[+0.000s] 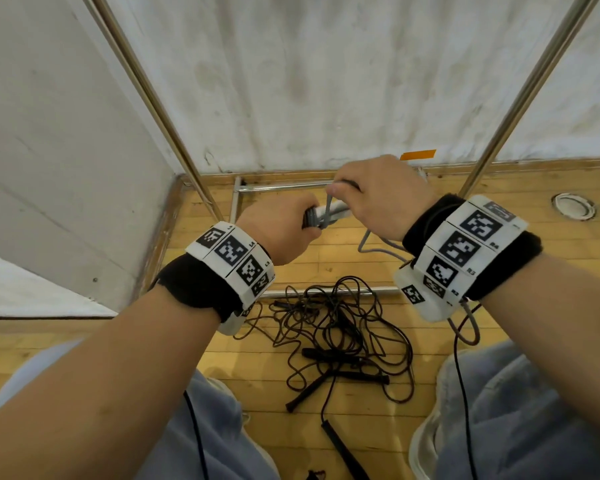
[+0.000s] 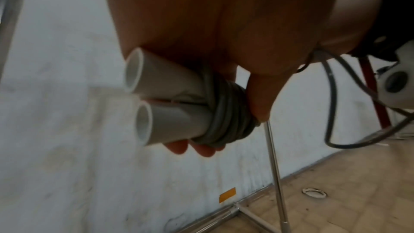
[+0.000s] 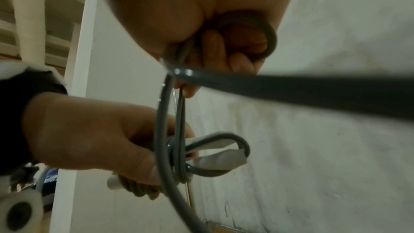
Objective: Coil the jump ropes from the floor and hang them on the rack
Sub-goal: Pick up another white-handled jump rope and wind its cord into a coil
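My left hand [image 1: 281, 226] grips the two white handles [image 2: 168, 98] of a grey jump rope, side by side. Several turns of the grey rope [image 2: 226, 112] are wound tightly round the handles. My right hand [image 1: 378, 192] is just above and to the right, its fingers curled round a loop of the same grey rope [image 3: 179, 112] that runs down to the bundle. A slack stretch of it [image 1: 371, 245] hangs under my right wrist. A tangle of black jump ropes [image 1: 340, 327] with black handles lies on the wooden floor between my knees.
The metal rack's two slanted poles [image 1: 153, 95] [image 1: 527, 91] rise on either side of my hands, with its base bars [image 1: 284, 186] on the floor by the white wall. An orange tape strip [image 1: 418, 154] and a round metal floor fitting [image 1: 574, 206] sit to the right.
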